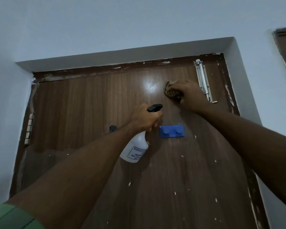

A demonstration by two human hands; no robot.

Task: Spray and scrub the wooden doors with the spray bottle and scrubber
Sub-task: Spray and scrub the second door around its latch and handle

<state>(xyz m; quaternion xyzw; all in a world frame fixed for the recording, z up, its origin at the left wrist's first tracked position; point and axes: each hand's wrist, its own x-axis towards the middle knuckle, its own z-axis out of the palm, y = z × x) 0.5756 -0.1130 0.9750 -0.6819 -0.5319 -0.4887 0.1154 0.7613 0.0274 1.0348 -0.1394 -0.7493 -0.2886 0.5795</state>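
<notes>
Brown wooden door (92, 103), paint-flecked; white spray bottle (135, 149) tilted before it; scrubber (170, 92) against its top.

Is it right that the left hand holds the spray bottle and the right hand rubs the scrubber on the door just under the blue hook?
Not quite. In the head view the right hand rubs the scrubber on the door above the blue hook, beside the metal bolt. The left hand does hold the spray bottle.

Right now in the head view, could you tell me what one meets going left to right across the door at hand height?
hinge → small black fitting → left hand gripping the spray bottle → blue double hook → right hand pressing the scrubber to the wooden door → metal bolt latch
</notes>
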